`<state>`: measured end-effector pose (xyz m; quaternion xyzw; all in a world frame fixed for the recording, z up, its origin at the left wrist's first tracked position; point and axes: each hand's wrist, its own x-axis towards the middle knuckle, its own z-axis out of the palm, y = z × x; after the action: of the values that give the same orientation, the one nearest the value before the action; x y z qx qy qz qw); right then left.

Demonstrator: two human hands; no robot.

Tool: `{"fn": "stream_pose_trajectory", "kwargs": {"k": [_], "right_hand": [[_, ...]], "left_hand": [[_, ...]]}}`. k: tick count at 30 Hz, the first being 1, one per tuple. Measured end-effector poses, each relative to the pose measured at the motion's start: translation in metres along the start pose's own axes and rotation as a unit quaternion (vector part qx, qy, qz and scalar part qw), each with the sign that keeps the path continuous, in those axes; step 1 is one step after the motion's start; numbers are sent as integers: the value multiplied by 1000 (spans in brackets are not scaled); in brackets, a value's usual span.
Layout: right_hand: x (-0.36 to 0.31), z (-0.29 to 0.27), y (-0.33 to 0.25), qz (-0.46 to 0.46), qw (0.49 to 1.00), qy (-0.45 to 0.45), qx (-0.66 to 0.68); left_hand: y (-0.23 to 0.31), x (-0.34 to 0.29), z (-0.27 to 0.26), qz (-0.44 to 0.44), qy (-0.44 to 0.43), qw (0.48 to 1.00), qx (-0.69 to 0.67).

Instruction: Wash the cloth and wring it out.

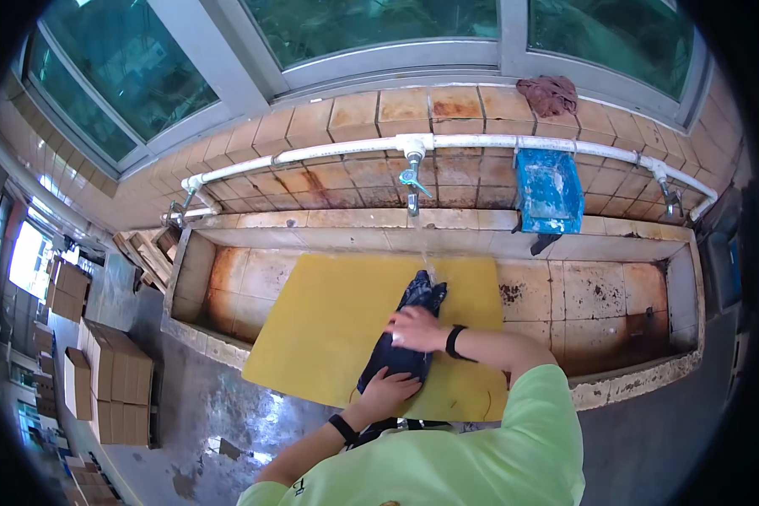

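Observation:
A dark navy cloth [406,358], bunched lengthwise, lies on a yellow board [320,312] set across the trough sink. Its far end rests beneath the middle tap [412,194], where a thin stream of water comes down. My left hand [388,393] lies flat on the near part of the cloth, fingers stretched out. Farther up the cloth, my right hand [419,329] has its fingers curled over a small white thing [397,339], perhaps soap; most of it is hidden under the hand.
Rust-stained walls of the tiled trough [228,344] surround the board. A blue plastic container [550,192] hangs from the white pipe [329,153] at right. A brownish rag [548,94] lies on the ledge. Stacked cartons [118,379] stand on the floor at left.

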<state>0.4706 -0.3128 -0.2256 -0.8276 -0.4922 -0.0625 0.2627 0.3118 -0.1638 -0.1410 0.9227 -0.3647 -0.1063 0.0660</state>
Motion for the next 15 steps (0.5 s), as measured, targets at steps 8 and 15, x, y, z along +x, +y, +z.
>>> {"fn": "stream_pose_trajectory", "kwargs": {"k": [8,15], "right_hand": [[7,-12,33,79,980,-174,-49],[-7,-22,-20,6,987,-136,81]], "left_hand": [[7,-5,-10,-39,-22,997,-66],[4,-6,-11,-51,-40,994,-89]]}}
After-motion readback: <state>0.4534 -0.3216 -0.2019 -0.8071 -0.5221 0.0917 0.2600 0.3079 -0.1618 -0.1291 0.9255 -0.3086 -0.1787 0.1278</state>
